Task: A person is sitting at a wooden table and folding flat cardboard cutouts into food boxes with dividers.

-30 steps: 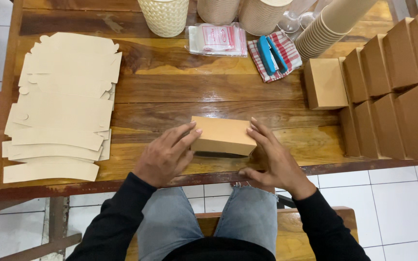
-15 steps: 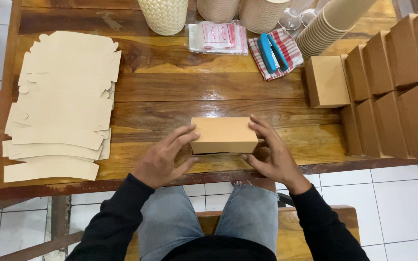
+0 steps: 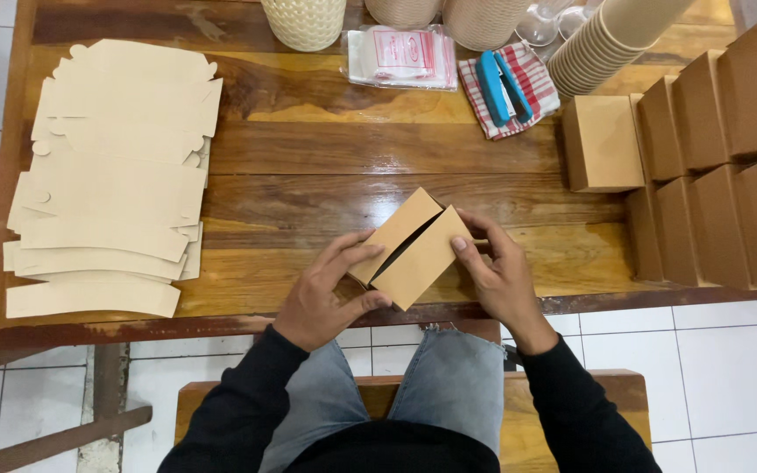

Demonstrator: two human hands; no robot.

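A small brown cardboard box is held tilted over the near edge of the wooden table, its top flaps meeting along a dark slit. My left hand grips its lower left corner with thumb and fingers. My right hand presses against its right side, fingers along the flap. Both sleeves are black.
A stack of flat unfolded box blanks lies at the left. Folded brown boxes line the right side, one apart from them. At the back are a blue stapler on a striped cloth, a plastic packet, paper cups and a woven container.
The box has been turned from lying level and square to the table edge into a diagonal tilt, with the flap seam now facing up. Both hands shifted with it.
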